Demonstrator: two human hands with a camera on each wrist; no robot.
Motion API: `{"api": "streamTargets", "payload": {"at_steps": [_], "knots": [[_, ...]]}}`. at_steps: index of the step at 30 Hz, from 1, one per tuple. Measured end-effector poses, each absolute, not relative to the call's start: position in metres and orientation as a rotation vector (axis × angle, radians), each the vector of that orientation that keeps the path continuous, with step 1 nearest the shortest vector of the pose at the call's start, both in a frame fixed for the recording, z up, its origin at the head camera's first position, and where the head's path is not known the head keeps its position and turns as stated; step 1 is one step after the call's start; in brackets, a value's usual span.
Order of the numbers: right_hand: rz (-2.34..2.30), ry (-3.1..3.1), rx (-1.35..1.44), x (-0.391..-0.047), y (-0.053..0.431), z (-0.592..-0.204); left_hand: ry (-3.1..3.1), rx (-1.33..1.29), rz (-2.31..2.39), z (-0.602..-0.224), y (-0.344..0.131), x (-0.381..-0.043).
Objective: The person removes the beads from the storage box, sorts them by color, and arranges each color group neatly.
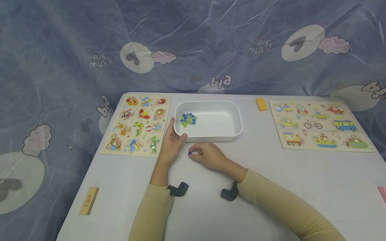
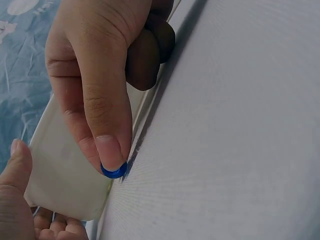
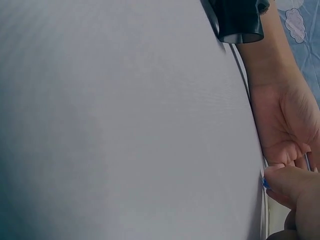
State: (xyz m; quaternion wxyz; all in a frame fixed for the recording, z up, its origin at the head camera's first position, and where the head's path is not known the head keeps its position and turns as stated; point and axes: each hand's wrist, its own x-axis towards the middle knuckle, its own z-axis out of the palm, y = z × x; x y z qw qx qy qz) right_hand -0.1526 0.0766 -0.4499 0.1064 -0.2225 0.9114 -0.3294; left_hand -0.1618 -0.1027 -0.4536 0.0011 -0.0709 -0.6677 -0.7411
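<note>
A white plastic tray (image 1: 217,136) holds a cluster of blue and yellow-green glass marbles (image 1: 188,119) at its left end. My left hand (image 1: 171,147) holds the tray's front left corner, thumb at the front and fingers along the left side. Just in front of the tray, my right hand (image 1: 211,156) pinches a blue marble (image 1: 189,153) between thumb and index finger. Close up in the left wrist view, the blue marble (image 2: 115,171) shows under the right thumbnail. Only a sliver of the blue marble (image 3: 266,183) appears in the right wrist view.
Left of the tray lies an insect puzzle board (image 1: 141,125), and a vehicle puzzle board (image 1: 319,126) lies at the right. A yellow block (image 1: 261,104) sits near the back edge. One wooden block (image 1: 88,201) is at the front left; a pink object (image 1: 382,193) shows at the right edge.
</note>
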Motion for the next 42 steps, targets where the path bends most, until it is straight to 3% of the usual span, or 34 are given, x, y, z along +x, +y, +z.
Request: {"api": "streamTargets", "payload": {"at_steps": [14, 23, 30, 36, 42], "knots": [[-0.971, 2.747, -0.676, -0.147, 0.079, -0.449, -2.081, -0.216, -2.325, -0.464, -0.102, -0.166], [-1.044, 2.836, -0.745, -0.139, 0.095, -0.413, -2.119, -0.212, -2.248, -0.476, -0.103, -0.171], [-1.113, 2.913, -0.719, -0.178, 0.109, -0.384, -2.137, -0.181, -2.300, -0.461, -0.103, -0.166], [-0.974, 2.887, -0.661, -0.222, 0.109, -0.393, -2.150, -0.163, -2.333, -0.453, -0.104, -0.162], [-0.855, 2.806, -0.574, -0.244, 0.098, -0.403, -2.124, -0.172, -2.364, -0.454, -0.104, -0.163]]}}
